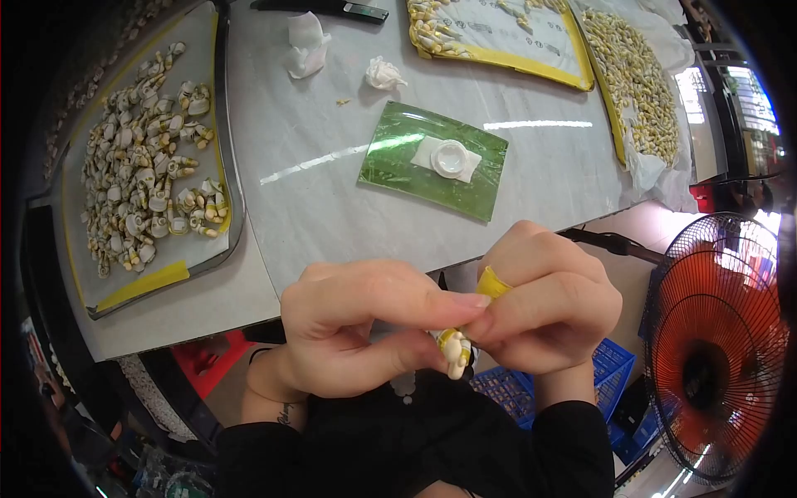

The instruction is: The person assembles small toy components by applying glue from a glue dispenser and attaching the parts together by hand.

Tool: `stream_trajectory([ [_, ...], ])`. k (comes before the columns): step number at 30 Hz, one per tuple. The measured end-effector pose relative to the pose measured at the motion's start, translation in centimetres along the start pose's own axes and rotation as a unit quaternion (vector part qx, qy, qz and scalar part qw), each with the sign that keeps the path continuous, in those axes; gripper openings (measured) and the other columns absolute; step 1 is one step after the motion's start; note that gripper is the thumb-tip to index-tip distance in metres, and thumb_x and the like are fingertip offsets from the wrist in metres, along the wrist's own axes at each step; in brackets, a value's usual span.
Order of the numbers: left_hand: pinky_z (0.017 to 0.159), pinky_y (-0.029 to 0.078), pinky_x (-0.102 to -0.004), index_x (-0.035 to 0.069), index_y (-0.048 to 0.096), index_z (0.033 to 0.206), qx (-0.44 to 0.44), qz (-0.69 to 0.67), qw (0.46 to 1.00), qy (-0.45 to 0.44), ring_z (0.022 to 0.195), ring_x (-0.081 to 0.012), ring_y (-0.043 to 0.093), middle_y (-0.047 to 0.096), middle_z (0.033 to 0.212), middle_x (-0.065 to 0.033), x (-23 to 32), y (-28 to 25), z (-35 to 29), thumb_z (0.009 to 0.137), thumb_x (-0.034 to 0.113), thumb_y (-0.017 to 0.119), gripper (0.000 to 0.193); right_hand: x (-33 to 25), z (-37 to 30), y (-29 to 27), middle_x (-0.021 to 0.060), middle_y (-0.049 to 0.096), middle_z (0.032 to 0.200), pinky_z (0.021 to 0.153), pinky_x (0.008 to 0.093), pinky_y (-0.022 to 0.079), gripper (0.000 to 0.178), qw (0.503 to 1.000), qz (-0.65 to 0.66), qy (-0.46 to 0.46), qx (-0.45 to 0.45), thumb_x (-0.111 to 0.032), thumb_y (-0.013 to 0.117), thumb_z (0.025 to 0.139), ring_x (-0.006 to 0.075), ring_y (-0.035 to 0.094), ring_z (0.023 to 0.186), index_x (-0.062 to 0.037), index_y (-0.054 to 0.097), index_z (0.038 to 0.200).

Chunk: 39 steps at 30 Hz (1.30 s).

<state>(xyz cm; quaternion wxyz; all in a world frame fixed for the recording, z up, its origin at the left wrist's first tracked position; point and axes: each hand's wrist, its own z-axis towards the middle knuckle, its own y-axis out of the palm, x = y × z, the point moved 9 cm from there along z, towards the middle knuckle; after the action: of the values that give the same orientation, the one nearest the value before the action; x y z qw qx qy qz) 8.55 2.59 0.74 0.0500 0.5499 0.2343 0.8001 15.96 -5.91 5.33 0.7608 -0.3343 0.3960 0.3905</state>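
This looks like a workshop, with its worktable (307, 224) bearing trays (203, 66) of many similar small pieces (149, 166)

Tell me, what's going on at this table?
A person's left hand holds a small white-and-yellow figurine; the right hand, close beside it, pinches a yellow piece. On the table, many small pieces lie in the left tray, and a white cup sits above a green sheet.

Nothing we can read outright, faint printed marks (538, 43) on the tray lining (554, 60) beyond the green sheet (394, 166), illegible tattoo lettering (286, 414) nearer us than that sheet
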Motion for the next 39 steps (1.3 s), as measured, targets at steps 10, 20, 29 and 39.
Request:
stream_trajectory([
  [10,0.060,0.048,-0.0310,-0.003,0.063,0.084,0.020,0.012,0.998,-0.057,0.063,-0.0204,0.059,0.063,0.074,-0.0137,-0.5,-0.3,0.0,0.075,0.012,0.072,0.020,-0.5,0.5,0.2,0.0083,0.057,0.076,0.055,0.0271,0.044,0.025,0.998,-0.029,-0.048,-0.016,0.007,0.069,0.058,0.0194,0.055,0.065,0.0009,0.064,0.083],
  [20,0.066,0.046,-0.0329,0.005,0.066,0.095,0.102,0.687,0.713,0.095,0.076,-0.0273,0.060,0.064,0.086,-0.0113,10.8,-8.0,-0.1,0.069,-0.001,0.065,0.027,1.9,-2.9,-4.4,0.0089,0.057,0.076,0.060,0.0263,0.039,0.017,0.988,-0.057,0.043,0.135,-0.010,0.068,0.072,0.0171,0.051,0.066,0.0014,0.061,0.083],
  [29,0.082,0.045,-0.0325,0.006,0.061,0.107,0.014,0.778,0.628,-0.002,0.094,-0.0283,0.060,0.063,0.101,-0.0136,14.0,-17.0,10.0,0.083,0.015,0.057,0.026,3.3,-3.9,-6.5,0.0080,0.054,0.074,0.059,0.0240,0.037,0.012,0.977,-0.033,0.074,0.196,-0.006,0.061,0.077,0.0139,0.048,0.066,0.0027,0.058,0.085],
  [39,0.067,0.049,-0.0414,0.010,0.059,0.098,0.073,0.900,0.423,0.070,0.078,-0.0328,0.062,0.064,0.083,-0.0151,11.8,-29.6,19.2,0.080,0.019,0.059,0.021,2.8,-7.5,-9.5,0.0082,0.053,0.075,0.060,0.0224,0.038,0.006,0.961,-0.052,0.114,0.247,-0.001,0.057,0.078,0.0137,0.049,0.067,0.0033,0.057,0.083],
])
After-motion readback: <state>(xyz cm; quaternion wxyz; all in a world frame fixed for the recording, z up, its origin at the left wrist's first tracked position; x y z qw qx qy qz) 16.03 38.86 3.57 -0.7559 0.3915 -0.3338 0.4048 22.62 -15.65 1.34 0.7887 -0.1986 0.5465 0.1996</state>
